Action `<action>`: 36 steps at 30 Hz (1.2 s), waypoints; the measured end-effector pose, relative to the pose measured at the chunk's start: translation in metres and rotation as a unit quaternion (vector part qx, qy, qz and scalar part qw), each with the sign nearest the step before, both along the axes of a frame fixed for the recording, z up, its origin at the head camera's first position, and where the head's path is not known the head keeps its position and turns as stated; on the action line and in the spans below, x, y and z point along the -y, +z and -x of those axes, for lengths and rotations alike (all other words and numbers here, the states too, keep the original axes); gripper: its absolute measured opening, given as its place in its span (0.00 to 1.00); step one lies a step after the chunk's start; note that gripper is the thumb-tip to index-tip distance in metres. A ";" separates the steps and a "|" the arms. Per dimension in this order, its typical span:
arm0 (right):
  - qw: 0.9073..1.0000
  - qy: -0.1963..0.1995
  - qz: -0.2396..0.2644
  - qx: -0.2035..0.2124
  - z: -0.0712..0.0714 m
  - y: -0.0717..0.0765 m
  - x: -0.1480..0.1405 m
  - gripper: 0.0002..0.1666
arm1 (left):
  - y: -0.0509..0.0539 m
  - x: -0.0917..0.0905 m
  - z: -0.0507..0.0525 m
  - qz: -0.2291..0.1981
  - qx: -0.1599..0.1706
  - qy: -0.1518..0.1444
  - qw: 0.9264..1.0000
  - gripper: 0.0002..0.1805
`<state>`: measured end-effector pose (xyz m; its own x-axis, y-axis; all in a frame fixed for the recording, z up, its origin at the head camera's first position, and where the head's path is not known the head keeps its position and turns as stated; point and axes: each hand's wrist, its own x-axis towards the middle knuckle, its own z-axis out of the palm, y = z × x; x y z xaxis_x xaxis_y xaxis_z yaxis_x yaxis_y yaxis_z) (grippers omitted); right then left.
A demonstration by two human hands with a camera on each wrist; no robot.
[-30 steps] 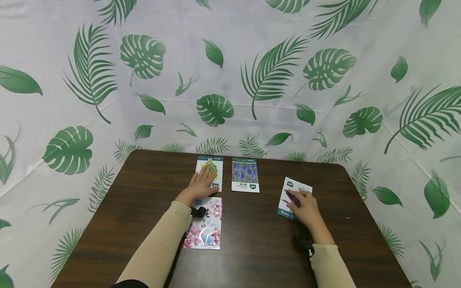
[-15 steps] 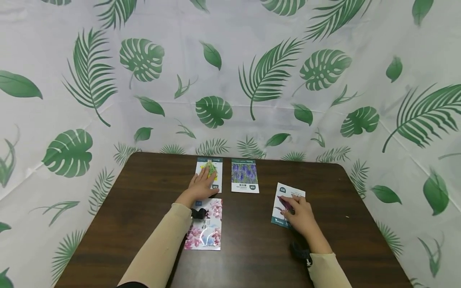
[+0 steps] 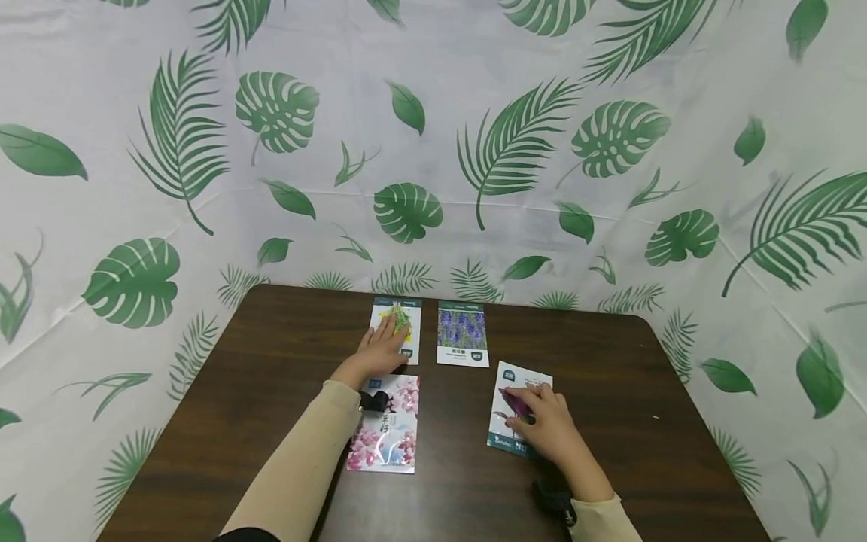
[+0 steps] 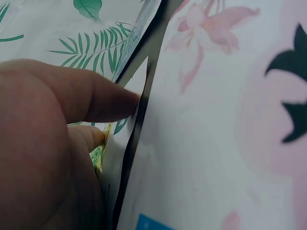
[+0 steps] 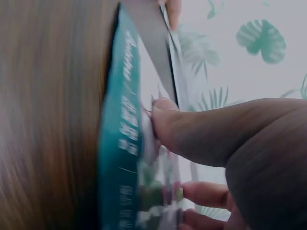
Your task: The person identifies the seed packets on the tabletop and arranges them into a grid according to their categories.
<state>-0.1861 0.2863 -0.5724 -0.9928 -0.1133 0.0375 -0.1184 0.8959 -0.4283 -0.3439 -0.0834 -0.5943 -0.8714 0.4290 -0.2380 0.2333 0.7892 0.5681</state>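
Observation:
In the head view my left hand (image 3: 374, 355) lies spread on a seed packet with a yellow-flower picture (image 3: 398, 354) at the table's back. The left wrist view shows its thumb (image 4: 110, 100) on that packet's near end. My right hand (image 3: 547, 421) presses thumb and fingers, spaced apart, on a white packet with a teal band (image 3: 504, 440) and a purple picture, lying slightly turned. Up close, the right wrist view shows the thumb (image 5: 192, 132) touching its face. A larger pink-flower packet (image 3: 384, 444) lies below the left hand, partly under that wrist.
A packet with purple flowers (image 3: 463, 335) lies beside the yellow-flower one at the back edge. The dark wooden table (image 3: 609, 361) meets a white leaf-printed cloth (image 3: 325, 143) behind it. Both wrists wear small black devices.
My right hand has slid the teal-banded packet left and toward the front, closer to the purple-flower packet. The left hand stays on the yellow-flower packet.

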 end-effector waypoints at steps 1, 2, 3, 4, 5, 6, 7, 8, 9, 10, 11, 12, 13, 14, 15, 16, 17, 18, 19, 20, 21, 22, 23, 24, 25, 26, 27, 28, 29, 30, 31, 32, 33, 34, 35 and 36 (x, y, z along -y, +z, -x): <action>1.000 0.007 -0.005 -0.001 -0.001 0.000 0.004 0.32 | 0.001 0.000 0.000 0.000 0.003 0.003 1.000 0.45; 1.000 0.016 -0.007 0.000 -0.003 0.001 0.009 0.33 | 0.002 0.000 0.000 -0.004 0.005 0.008 1.000 0.45; 1.000 0.025 -0.006 0.002 -0.004 0.002 0.015 0.33 | 0.003 0.000 0.000 -0.008 0.005 0.013 1.000 0.45; 0.999 0.036 -0.007 0.003 -0.006 0.003 0.021 0.34 | 0.003 0.001 0.001 -0.012 0.006 0.020 1.000 0.45; 0.999 0.047 -0.010 0.003 -0.008 0.003 0.026 0.34 | 0.005 0.001 0.001 -0.026 0.008 0.028 0.999 0.45; 0.998 0.058 -0.009 0.005 -0.010 0.004 0.032 0.35 | 0.006 0.001 0.002 -0.034 0.010 0.037 0.999 0.45; 0.998 0.069 -0.007 0.004 -0.012 0.005 0.038 0.36 | 0.008 0.001 0.002 -0.042 0.013 0.046 0.998 0.44; 0.997 0.081 -0.005 0.004 -0.015 0.007 0.043 0.36 | 0.009 0.002 0.002 -0.051 0.015 0.053 0.997 0.44; 0.996 0.092 -0.007 0.006 -0.017 0.008 0.048 0.37 | 0.010 0.002 0.002 -0.056 0.019 0.058 0.997 0.43; 0.995 0.102 -0.009 0.008 -0.020 0.009 0.053 0.38 | 0.011 0.003 0.002 -0.058 0.023 0.063 0.996 0.43; 0.993 0.113 -0.013 0.012 -0.023 0.009 0.057 0.38 | 0.012 0.003 0.001 -0.059 0.026 0.064 0.996 0.42; 0.992 0.122 -0.018 0.017 -0.025 0.009 0.061 0.39 | 0.012 0.004 0.001 -0.053 0.028 0.065 0.996 0.42; 0.991 0.131 -0.022 0.022 -0.027 0.009 0.064 0.39 | 0.011 0.004 0.000 -0.051 0.030 0.064 0.996 0.41; 0.990 0.138 -0.025 0.028 -0.029 0.009 0.067 0.40 | 0.011 0.005 0.000 -0.052 0.029 0.063 0.996 0.41; 0.989 0.143 -0.028 0.033 -0.031 0.009 0.070 0.40 | 0.011 0.005 0.000 -0.050 0.028 0.062 0.996 0.41; 0.988 0.147 -0.028 0.034 -0.032 0.009 0.072 0.40 | 0.010 0.005 0.000 -0.052 0.023 0.059 0.997 0.41; 0.988 0.149 -0.028 0.033 -0.033 0.009 0.073 0.41 | 0.010 0.005 -0.001 -0.053 0.017 0.058 0.997 0.41; 0.988 0.149 -0.025 0.029 -0.033 0.008 0.075 0.41 | 0.010 0.005 -0.001 -0.054 0.012 0.056 0.997 0.41; 0.988 0.149 -0.020 0.025 -0.034 0.008 0.076 0.41 | 0.010 0.006 -0.002 -0.058 0.004 0.053 0.997 0.40; 0.988 0.150 -0.015 0.017 -0.034 0.007 0.076 0.40 | 0.010 0.006 -0.003 -0.061 -0.002 0.047 0.997 0.40; 0.989 0.150 -0.009 0.013 -0.035 0.005 0.077 0.40 | 0.010 0.007 -0.004 -0.065 -0.009 0.040 0.997 0.39; 0.989 0.149 -0.003 0.012 -0.036 0.003 0.077 0.40 | 0.010 0.007 -0.005 -0.068 -0.017 0.030 0.997 0.38; 0.989 0.150 0.005 0.013 -0.036 0.001 0.077 0.40 | 0.012 0.009 -0.007 -0.072 -0.020 0.021 0.997 0.38; 0.988 0.151 0.014 0.014 -0.037 -0.001 0.078 0.40 | 0.013 0.011 -0.008 -0.078 -0.022 0.014 0.997 0.37; 0.988 0.151 0.023 0.019 -0.037 -0.002 0.078 0.40 | 0.015 0.013 -0.009 -0.083 -0.024 0.007 0.996 0.36; 0.988 0.152 0.031 0.023 -0.037 -0.003 0.079 0.41 | 0.017 0.015 -0.009 -0.087 -0.025 0.002 0.996 0.35; 0.987 0.152 0.039 0.030 -0.037 -0.004 0.079 0.42 | 0.019 0.017 -0.010 -0.094 -0.024 -0.001 0.995 0.35; 0.987 0.152 0.045 0.033 -0.037 -0.005 0.080 0.42 | 0.021 0.019 -0.010 -0.096 -0.023 -0.003 0.995 0.35; 0.986 0.154 0.053 0.034 -0.037 -0.005 0.080 0.43 | 0.023 0.021 -0.009 -0.098 -0.022 -0.003 0.995 0.35; 0.986 0.156 0.057 0.033 -0.036 -0.004 0.081 0.44 | 0.024 0.022 -0.009 -0.096 -0.021 -0.002 0.995 0.35; 0.985 0.160 0.060 0.032 -0.036 -0.004 0.081 0.44 | 0.026 0.023 -0.009 -0.092 -0.019 -0.003 0.996 0.36; 0.984 0.163 0.061 0.027 -0.036 -0.004 0.082 0.44 | 0.027 0.023 -0.010 -0.086 -0.018 -0.004 0.996 0.36; 0.984 0.166 0.061 0.022 -0.037 -0.004 0.082 0.43 | 0.027 0.022 -0.010 -0.077 -0.018 -0.005 0.997 0.36; 0.984 0.170 0.060 0.015 -0.037 -0.004 0.083 0.42 | 0.028 0.022 -0.011 -0.064 -0.020 -0.007 0.998 0.37; 0.983 0.173 0.058 0.008 -0.037 -0.004 0.083 0.40 | 0.028 0.021 -0.011 -0.050 -0.024 -0.008 0.998 0.37; 0.983 0.175 0.054 0.001 -0.037 -0.004 0.083 0.38 | 0.028 0.020 -0.013 -0.039 -0.026 -0.008 0.999 0.36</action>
